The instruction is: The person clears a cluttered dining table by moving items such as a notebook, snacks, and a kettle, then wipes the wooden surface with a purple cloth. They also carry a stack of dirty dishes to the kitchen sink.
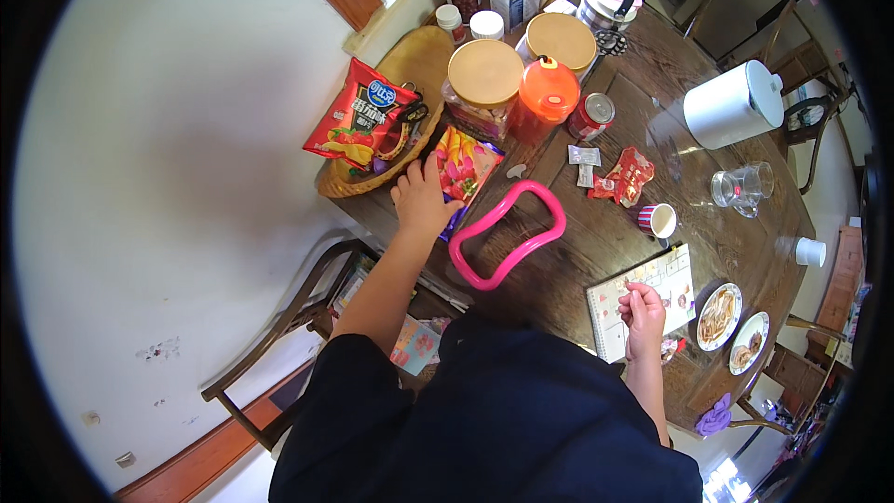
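My left hand (422,199) rests with spread fingers against the left edge of a colourful plastic snack bag (469,166) that pictures fruit. That bag lies beside a woven basket (349,185), from which a red bag of potato chips (360,115) sticks out. To the right of the snack bag is a pink plastic ring (508,234) with a wavy shape. Over an open spiral-bound notebook (611,335) with small pictures, my right hand (644,314) has its thumb and fingertips pinched together. A tiny item may sit between those fingertips, too small to tell.
Behind the snack bag stand lidded jars (485,73), an orange-lidded container (548,94) and a red can (591,115). Rightward are red wrappers (628,175), a striped paper cup (656,220), a glass mug (740,187), a white pitcher (730,105) and two plates of food (719,314).
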Available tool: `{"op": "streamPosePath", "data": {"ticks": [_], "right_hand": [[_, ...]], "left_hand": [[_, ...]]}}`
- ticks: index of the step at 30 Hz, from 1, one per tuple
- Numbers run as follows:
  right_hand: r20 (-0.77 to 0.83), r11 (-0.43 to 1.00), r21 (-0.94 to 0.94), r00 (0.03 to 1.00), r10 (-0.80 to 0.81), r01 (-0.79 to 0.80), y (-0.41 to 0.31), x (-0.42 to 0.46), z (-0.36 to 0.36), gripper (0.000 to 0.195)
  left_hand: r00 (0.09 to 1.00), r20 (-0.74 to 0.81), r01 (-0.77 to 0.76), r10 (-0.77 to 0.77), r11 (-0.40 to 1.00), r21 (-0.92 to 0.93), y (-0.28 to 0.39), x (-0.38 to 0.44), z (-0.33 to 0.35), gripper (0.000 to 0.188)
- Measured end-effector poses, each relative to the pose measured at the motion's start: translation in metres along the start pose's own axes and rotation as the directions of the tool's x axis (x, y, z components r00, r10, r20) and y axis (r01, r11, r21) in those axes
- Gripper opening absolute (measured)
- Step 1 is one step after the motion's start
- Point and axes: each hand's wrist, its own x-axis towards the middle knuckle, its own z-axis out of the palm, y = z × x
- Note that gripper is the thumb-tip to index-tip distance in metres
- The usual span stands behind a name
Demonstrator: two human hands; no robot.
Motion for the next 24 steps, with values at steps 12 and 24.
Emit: {"op": "streamPosePath", "data": {"ticks": [12,24], "right_hand": [[-0.032,0.999,-0.020,0.999,0.029,-0.030,0.009,-0.002,-0.004,0.016],[-0.026,1.000,-0.015,1.000,0.008,-0.008,0.008,-0.009,0.000,0.016]], "left_hand": [[0.993,-0.101,0.006,-0.063,0.872,-0.490,-0.025,-0.023,-0.055,0.054],[0.916,-0.387,-0.164,0.103,0.978,-0.129,-0.047,0.154,-0.131,0.039]]}}
